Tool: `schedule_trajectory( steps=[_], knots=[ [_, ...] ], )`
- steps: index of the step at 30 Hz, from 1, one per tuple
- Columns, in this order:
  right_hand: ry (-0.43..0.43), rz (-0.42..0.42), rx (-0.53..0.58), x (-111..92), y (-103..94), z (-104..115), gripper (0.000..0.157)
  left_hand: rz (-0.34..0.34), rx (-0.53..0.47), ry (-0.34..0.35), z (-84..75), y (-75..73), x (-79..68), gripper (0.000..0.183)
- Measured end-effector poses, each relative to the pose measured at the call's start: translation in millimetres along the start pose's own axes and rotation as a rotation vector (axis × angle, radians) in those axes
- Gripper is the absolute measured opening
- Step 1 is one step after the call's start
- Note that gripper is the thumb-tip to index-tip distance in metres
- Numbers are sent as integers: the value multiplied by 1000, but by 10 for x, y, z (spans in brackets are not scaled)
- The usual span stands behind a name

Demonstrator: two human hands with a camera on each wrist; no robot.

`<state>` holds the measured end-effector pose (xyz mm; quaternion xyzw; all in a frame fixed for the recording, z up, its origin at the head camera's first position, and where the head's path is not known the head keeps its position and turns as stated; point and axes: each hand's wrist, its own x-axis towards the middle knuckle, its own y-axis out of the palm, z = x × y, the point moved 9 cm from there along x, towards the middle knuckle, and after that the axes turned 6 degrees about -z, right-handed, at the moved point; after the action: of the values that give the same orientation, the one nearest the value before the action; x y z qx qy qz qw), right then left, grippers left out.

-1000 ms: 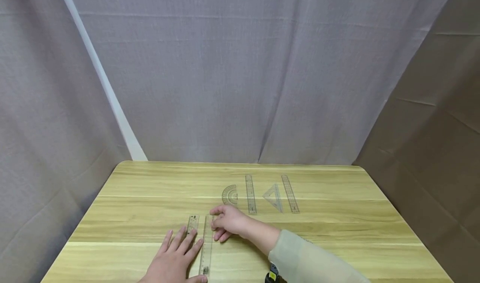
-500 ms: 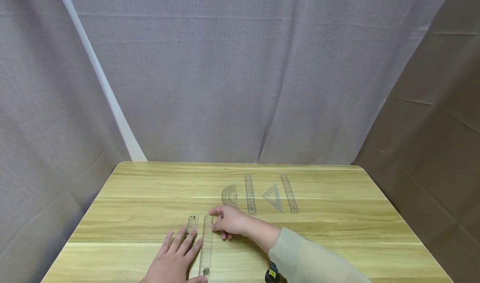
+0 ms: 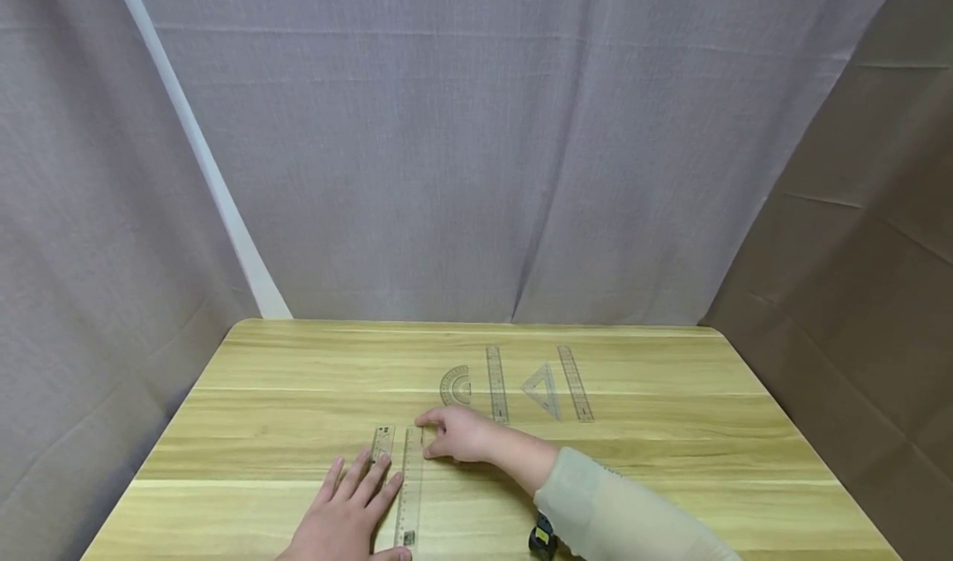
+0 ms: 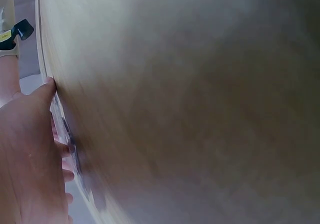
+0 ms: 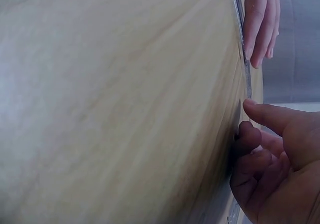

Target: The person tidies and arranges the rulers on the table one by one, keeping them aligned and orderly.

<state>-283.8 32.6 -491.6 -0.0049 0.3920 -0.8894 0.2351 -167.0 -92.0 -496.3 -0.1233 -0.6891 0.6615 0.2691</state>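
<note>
A long clear ruler lies lengthwise on the table, its far end beside my right hand. The right index fingertip reaches that end's corner, and the thumb tip is at the right edge. In the right wrist view, the right hand has its other fingers bent inward. My left hand rests with fingers spread over a second clear ruler, hiding its near part. The left forefinger and thumb touch the long ruler's left side. In the left wrist view, the left hand is seen edge-on at the tabletop.
Farther back lie a clear protractor, a ruler, a triangular set square and another ruler, spaced in a row. A black wrist device shows under the right sleeve. Grey curtains enclose the wooden table.
The right hand's lower fingers, visible below the thumb earlier, have tucked in under the palm. Both rulers by the hands and the left hand stay in place.
</note>
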Motion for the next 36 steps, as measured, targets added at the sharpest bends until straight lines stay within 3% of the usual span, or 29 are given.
schedule_trajectory(
  steps=[4, 11, 29, 36],
  knots=[
    [-13, -12, -52, 6, -20, -5, 46, 38, -29, -18, 17, -5, 10, 94],
    [-68, -72, -196, 35, -84, 8, 35, 47, -45, -24, 21, 7, 5, 95],
    [-94, -152, -229, 103, -93, -36, 23, 13, -73, -23, 28, 14, -9, 93],
    [-85, -163, -228, 100, -115, -11, 18, 64, -99, -39, 49, 12, 8, 94]
  ],
)
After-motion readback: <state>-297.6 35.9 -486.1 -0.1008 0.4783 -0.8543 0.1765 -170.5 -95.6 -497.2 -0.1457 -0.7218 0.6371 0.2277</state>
